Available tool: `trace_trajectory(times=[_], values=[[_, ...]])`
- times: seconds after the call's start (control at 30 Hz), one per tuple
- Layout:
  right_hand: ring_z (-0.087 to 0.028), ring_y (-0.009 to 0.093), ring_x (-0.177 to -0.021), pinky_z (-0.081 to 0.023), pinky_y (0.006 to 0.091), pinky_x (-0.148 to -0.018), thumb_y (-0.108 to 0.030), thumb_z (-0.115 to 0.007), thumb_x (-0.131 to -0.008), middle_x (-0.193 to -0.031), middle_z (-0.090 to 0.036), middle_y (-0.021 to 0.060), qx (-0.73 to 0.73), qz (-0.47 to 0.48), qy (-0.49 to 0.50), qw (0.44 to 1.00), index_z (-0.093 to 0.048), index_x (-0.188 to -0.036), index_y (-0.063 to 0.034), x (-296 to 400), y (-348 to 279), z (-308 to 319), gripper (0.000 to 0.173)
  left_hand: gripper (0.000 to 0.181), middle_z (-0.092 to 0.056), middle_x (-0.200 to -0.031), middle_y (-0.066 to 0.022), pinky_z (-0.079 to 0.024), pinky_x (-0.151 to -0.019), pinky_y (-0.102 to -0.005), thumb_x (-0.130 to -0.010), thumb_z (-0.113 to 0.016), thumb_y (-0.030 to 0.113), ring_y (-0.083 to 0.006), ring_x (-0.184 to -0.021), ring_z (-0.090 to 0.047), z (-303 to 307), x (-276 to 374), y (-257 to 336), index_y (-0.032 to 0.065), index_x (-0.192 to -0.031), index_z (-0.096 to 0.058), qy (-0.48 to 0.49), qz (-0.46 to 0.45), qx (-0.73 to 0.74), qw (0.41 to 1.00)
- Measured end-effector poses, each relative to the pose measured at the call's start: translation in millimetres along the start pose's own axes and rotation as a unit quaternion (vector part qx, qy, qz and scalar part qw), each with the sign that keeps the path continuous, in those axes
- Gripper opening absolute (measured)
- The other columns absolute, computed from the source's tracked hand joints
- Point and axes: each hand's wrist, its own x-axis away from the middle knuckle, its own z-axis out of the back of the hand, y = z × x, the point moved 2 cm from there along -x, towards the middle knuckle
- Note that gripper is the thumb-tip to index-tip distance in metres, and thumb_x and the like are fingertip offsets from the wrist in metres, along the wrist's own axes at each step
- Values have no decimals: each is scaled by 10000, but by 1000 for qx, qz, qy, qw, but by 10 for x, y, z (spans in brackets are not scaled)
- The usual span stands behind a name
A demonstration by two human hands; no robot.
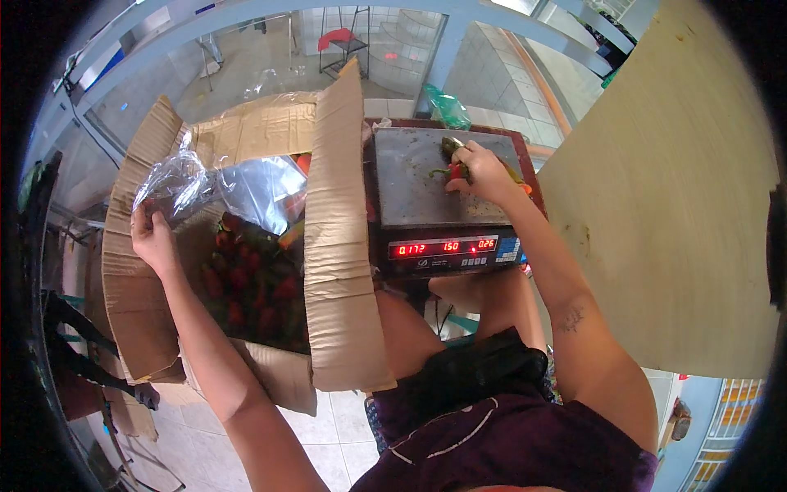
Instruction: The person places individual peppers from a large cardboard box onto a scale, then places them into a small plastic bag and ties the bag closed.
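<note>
My left hand (152, 237) pinches the edge of a clear plastic bag (178, 184) over the left side of an open cardboard box (338, 246). Inside the box lie many red and dark peppers (246, 277), partly in shadow, with more plastic film (264, 187) above them. On the metal plate of a digital scale (409, 184), my right hand (476, 172) grips a few peppers (458, 173), red and dark green. Some orange and yellowish ones show behind the wrist. The scale's red display is lit.
A green plastic bag (447, 107) lies behind the scale. A large pale wooden board (664, 215) stands at the right. Glass panels with bluish frames (439, 55) rise beyond, with a chair (344, 43) behind them. Another person's dark-sleeved arm (92, 369) appears at the lower left.
</note>
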Motion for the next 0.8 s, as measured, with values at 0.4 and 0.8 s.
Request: trace_trajectory(times=[0.4, 0.8], values=[[-441, 300, -1000, -366, 435, -817, -297, -801, -495, -1018, -469, 115, 131, -45, -83, 987, -527, -1097, -81, 296, 199, 169, 695, 258, -589, -931, -56, -453, -733, -267, -739, -488, -19, -149, -845, -553, -1, 10, 70, -8, -975, -592, -4, 1, -7, 1000], [-455, 255, -985, -337, 434, -824, -292, -721, -597, -949, -565, 63, 221, -45, -120, 967, -597, -1041, -106, -72, 57, -181, 497, 244, -597, -920, -48, -453, -720, -255, -749, -506, -10, -116, -814, -557, -21, -2, -80, -18, -975, -599, -9, 19, 22, 1000]])
